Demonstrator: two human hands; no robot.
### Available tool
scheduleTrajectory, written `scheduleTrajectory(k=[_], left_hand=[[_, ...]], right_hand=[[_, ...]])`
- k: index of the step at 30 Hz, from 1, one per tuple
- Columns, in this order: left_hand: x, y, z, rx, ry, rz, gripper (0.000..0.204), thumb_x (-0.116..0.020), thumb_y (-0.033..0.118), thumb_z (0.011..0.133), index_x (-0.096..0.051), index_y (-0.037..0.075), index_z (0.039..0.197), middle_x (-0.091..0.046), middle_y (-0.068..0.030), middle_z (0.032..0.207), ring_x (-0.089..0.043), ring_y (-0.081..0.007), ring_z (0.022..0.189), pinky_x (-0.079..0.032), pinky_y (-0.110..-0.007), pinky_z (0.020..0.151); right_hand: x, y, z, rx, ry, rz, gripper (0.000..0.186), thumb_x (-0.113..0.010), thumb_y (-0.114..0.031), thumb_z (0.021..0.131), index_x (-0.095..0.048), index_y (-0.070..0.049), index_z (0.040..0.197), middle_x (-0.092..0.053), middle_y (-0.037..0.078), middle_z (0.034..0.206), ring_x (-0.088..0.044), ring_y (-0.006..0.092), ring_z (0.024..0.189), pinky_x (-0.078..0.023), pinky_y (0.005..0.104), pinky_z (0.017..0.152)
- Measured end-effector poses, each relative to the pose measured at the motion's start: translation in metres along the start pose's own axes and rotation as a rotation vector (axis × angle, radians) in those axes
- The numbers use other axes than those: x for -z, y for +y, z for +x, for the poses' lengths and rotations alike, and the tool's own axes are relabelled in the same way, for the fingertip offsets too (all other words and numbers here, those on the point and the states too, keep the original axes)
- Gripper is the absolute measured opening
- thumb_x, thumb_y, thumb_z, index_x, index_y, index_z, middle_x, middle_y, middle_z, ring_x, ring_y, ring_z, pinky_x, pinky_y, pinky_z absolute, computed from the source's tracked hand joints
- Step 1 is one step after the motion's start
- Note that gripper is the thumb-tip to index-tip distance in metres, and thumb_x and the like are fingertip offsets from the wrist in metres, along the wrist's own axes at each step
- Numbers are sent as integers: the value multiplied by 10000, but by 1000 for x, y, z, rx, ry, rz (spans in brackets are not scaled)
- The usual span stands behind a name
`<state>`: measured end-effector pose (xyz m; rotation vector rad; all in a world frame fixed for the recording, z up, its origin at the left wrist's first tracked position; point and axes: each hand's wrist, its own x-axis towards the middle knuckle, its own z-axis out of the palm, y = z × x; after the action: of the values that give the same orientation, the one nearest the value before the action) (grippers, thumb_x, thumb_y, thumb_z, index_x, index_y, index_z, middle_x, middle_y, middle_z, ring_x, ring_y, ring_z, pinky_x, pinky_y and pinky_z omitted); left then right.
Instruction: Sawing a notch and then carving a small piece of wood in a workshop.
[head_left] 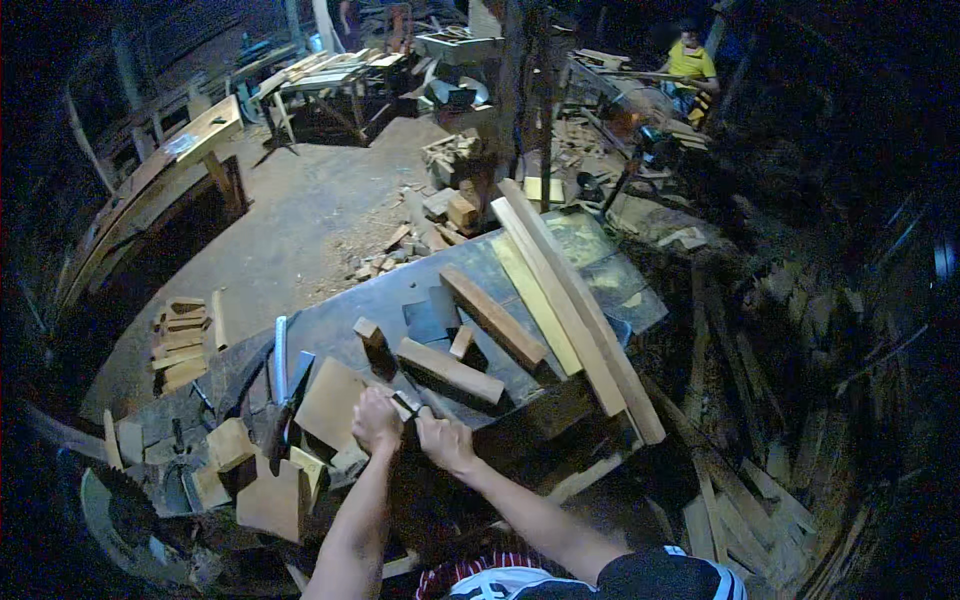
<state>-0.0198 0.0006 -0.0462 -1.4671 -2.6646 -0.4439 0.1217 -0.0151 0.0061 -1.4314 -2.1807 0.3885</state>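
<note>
My left hand (pixel 378 422) is closed at the edge of a square wooden board (pixel 327 398) on the bench; what its fingers grip is hidden. My right hand (pixel 445 440) grips a small hand tool (pixel 408 405) with a pale metal part and a dark band, angled toward my left hand. A short upright block (pixel 368 333) stands just beyond, and a thick wooden piece (pixel 450 372) lies to the right. A white straight bar (pixel 281 360) and a dark long tool (pixel 284 420) lie left of the board.
Long planks (pixel 580 310) lie along the bench's (pixel 638 295) right side. Wood blocks (pixel 233 445) and a circular saw blade (pixel 108 515) are at lower left. Offcuts (pixel 440 220) litter the floor beyond. A person in yellow (pixel 690 65) sits at the back right. Stacked scrap timber (pixel 760 420) fills the right.
</note>
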Motion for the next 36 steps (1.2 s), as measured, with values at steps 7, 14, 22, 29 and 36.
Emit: scheduleTrajectory(k=[7,14,22,29,36], left_hand=[[13,1,-2,14,-43,114,246,-371,235,910,-580,105,904,-586,-83,905,-571,-273,857,-458,-416,728],[14,7,1,-53,-14,158,237,-378,226,913,-577,106,867,-608,-72,883,-598,-263,788,-483,-412,641],[-29,-19,-3,-117,306,90,267,-363,265,930,-564,109,852,-605,-77,848,-597,-286,787,-481,-433,632],[39,22,7,111,-44,35,315,-342,292,944,-574,88,884,-618,-89,902,-596,-298,848,-475,-438,691],[5,0,3,63,39,53,310,-355,298,939,-579,87,893,-614,-98,913,-597,-295,864,-478,-434,709]], right_hand=[[38,7,-44,-97,-231,-145,173,-448,-298,908,-482,-129,902,-590,135,519,-616,308,468,-471,450,384],[-7,2,1,-67,-95,-61,184,-464,-281,896,-532,-110,884,-597,149,550,-627,281,503,-489,414,425],[26,20,-48,13,-17,-178,182,-495,-286,872,-583,-127,862,-570,113,469,-572,252,364,-438,411,318],[-6,6,2,10,-19,-45,188,-472,-220,869,-600,-87,832,-615,132,638,-562,264,445,-454,408,380],[38,15,-50,-5,-91,-158,179,-504,-272,866,-553,-110,811,-571,95,510,-570,281,396,-439,410,324]])
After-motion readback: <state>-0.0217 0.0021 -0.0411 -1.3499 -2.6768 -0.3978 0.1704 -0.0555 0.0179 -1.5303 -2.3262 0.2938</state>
